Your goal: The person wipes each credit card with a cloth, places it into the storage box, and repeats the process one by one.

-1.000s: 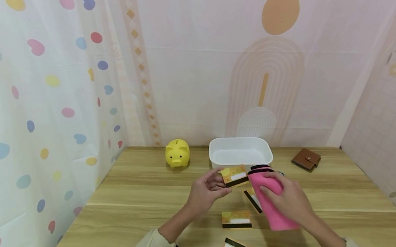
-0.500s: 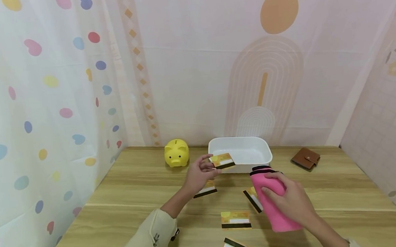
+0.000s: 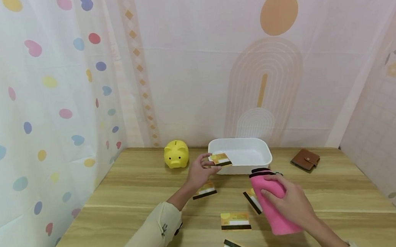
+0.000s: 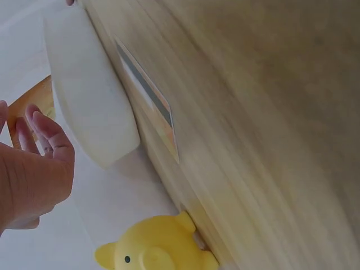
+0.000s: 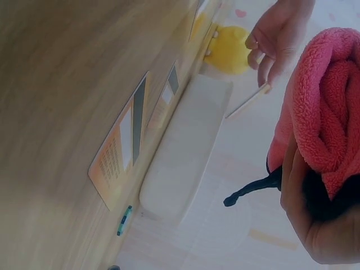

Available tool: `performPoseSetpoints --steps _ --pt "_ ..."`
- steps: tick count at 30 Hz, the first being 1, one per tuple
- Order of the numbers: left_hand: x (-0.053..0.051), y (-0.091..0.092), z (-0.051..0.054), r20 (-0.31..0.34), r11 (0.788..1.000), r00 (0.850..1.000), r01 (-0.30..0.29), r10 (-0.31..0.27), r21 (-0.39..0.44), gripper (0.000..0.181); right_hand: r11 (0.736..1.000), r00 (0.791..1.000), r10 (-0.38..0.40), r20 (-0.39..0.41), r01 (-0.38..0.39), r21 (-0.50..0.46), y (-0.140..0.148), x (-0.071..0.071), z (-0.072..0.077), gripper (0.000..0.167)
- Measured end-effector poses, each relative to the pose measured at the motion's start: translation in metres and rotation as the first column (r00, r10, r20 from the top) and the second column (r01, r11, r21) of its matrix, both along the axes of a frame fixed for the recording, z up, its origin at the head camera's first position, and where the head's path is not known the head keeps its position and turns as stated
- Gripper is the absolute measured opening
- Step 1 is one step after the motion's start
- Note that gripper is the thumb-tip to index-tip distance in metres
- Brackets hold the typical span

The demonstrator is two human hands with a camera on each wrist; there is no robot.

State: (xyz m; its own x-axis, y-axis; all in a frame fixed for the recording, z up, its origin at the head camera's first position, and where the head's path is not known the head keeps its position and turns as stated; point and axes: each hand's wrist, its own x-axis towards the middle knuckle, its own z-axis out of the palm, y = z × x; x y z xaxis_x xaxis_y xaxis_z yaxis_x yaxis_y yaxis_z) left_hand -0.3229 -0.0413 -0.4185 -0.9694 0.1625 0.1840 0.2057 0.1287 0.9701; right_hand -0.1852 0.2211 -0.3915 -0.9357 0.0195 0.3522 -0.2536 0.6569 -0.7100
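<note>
left hand (image 3: 199,173): pinching the held card (image 3: 221,159) by its left end, thumb on the near side.
held card: projecting right from the fingertips, raised off the table (image 3: 138,204), at the left end of the white tub (image 3: 237,169).
right hand (image 3: 293,203): wrapped around the pink bundle (image 3: 274,217), thumb towards its left edge.
pink bundle: inside the grip, black-trimmed end pointing far, other end reaching near of the fingers.
loose cards (image 3: 235,221): four lying on the table, the rightmost partly hidden by the pink bundle.
yellow piggy bank (image 3: 176,155): far, left of the white tub.
brown wallet (image 3: 305,159): far right.
</note>
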Motion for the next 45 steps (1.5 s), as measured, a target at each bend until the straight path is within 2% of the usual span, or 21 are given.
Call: performPoseSetpoints --steps 11,16,22,28,32,38,45 --pt "-0.013 0.004 -0.005 0.036 0.999 0.998 -0.052 0.052 -0.009 0.062 1.000 1.000 0.004 0.014 -0.004 -0.002 -0.001 0.000 -0.003 0.037" --pt "-0.012 0.003 -0.005 0.069 0.997 0.995 -0.069 0.071 -0.025 0.062 1.000 1.000 0.002 0.004 -0.002 0.006 -0.001 0.001 -0.002 0.037" --pt "-0.009 0.000 -0.008 0.071 0.996 0.996 -0.050 0.056 -0.080 0.057 1.000 1.000 0.005 0.001 -0.005 0.018 -0.001 0.000 -0.002 0.037" --pt "-0.004 -0.007 -0.014 0.007 0.989 1.000 0.018 -0.017 -0.148 0.047 0.999 1.000 0.009 -0.021 -0.009 0.033 0.001 -0.001 -0.005 0.038" --pt "0.002 -0.010 -0.013 -0.033 0.974 0.996 0.071 -0.080 -0.213 0.043 1.000 1.000 0.011 -0.018 -0.010 0.028 0.002 -0.001 -0.005 0.038" --pt "0.021 -0.014 -0.006 -0.089 0.924 0.985 0.106 -0.148 -0.367 0.042 1.000 1.000 0.010 -0.006 -0.010 0.021 0.001 0.003 -0.002 0.038" --pt "0.050 -0.021 -0.003 -0.099 0.906 0.972 0.157 -0.212 -0.393 0.047 1.000 0.999 0.022 -0.033 -0.022 0.008 -0.004 0.016 0.000 0.038"
